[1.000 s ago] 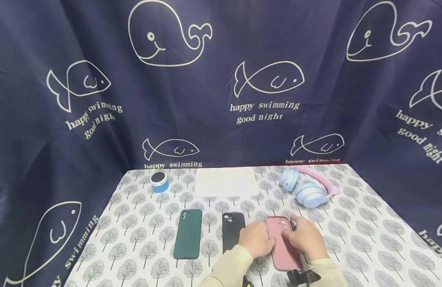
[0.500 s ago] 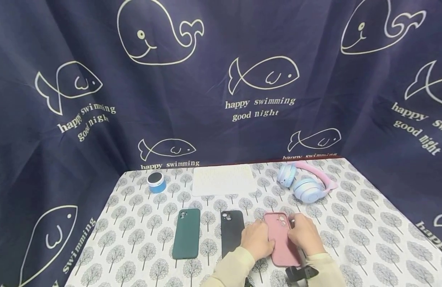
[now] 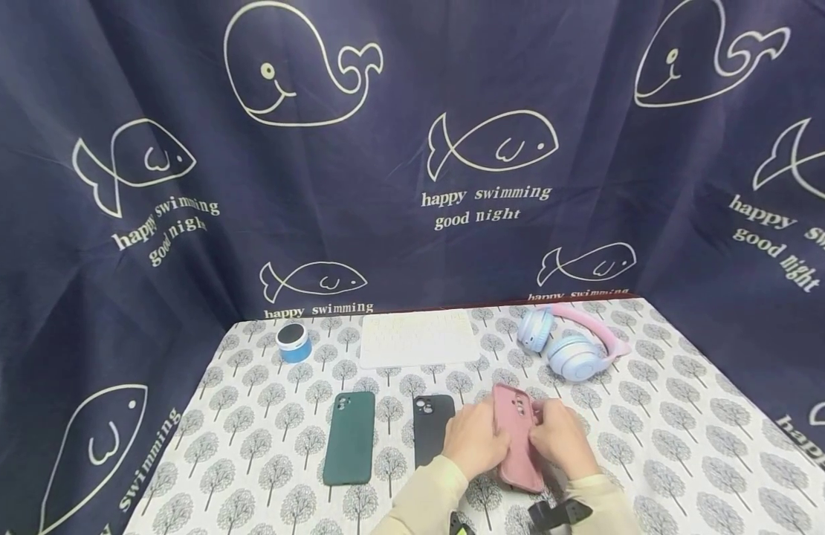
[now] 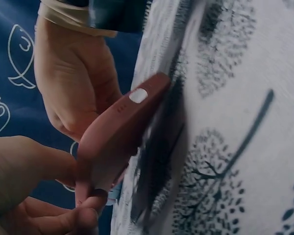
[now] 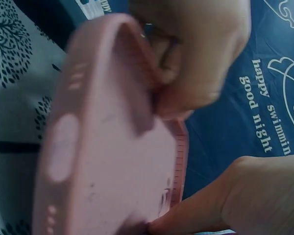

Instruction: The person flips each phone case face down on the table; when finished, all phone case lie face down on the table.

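Both hands hold a pink phone case (image 3: 517, 446) in the head view, near the front of the table. My left hand (image 3: 476, 437) grips its left edge and my right hand (image 3: 563, 437) its right edge. The case tilts, its camera-hole end higher than its near end. Its hollow inner side and raised rim show in the right wrist view, with a thumb pressed inside. From the left wrist, the end of the pink case (image 4: 122, 120) with its charging slot appears close over the cloth. A black phone case (image 3: 431, 427) lies just left, partly hidden by my left hand.
A green phone case (image 3: 349, 438) lies left of the black one. Along the back stand a small blue speaker (image 3: 294, 343), a white keyboard (image 3: 418, 339) and blue-and-pink headphones (image 3: 576, 357). A dark blue printed curtain (image 3: 399, 186) surrounds the table's back and sides.
The pink case lay flatter before; its far end is now lifted and it is tilted between both hands. The hands have closed in on its sides. The other things stay put.
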The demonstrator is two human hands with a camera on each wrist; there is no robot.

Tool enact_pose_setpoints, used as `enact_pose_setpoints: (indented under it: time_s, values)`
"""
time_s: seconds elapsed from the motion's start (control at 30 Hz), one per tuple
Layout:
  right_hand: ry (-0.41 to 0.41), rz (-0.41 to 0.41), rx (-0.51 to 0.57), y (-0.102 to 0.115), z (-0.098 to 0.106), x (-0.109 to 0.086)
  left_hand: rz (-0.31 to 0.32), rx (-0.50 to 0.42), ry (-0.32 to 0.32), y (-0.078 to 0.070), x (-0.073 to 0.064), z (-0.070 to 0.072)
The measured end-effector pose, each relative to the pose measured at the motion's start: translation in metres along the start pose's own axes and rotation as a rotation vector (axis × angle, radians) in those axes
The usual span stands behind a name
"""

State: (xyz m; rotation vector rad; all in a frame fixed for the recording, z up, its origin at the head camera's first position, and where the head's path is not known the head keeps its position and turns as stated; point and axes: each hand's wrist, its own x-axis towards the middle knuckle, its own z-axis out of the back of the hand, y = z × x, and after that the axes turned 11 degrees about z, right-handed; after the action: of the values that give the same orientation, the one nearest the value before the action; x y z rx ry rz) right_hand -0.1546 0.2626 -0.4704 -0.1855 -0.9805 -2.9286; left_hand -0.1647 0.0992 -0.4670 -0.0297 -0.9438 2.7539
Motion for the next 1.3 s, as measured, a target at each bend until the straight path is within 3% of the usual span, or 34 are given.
enact_pose_setpoints:
  time_s: [0.2, 0.5, 1.0, 1.3]
  values:
    - [0.018, 0.000, 0.048, -0.001, -0.005, 0.001, -0.007, -0.021, 0.008, -0.005, -0.001, 0.008]
    - [0.038, -0.016, 0.174, -0.001, -0.014, 0.001, -0.043, -0.041, -0.010, -0.007, -0.002, 0.009]
    - [0.013, 0.077, 0.109, 0.012, -0.025, 0.004, -0.136, 0.025, -0.060, -0.010, -0.004, 0.013]
    - [0.023, 0.075, 0.101, 0.012, -0.016, 0.002, -0.123, -0.024, -0.039, -0.011, -0.005, 0.009]
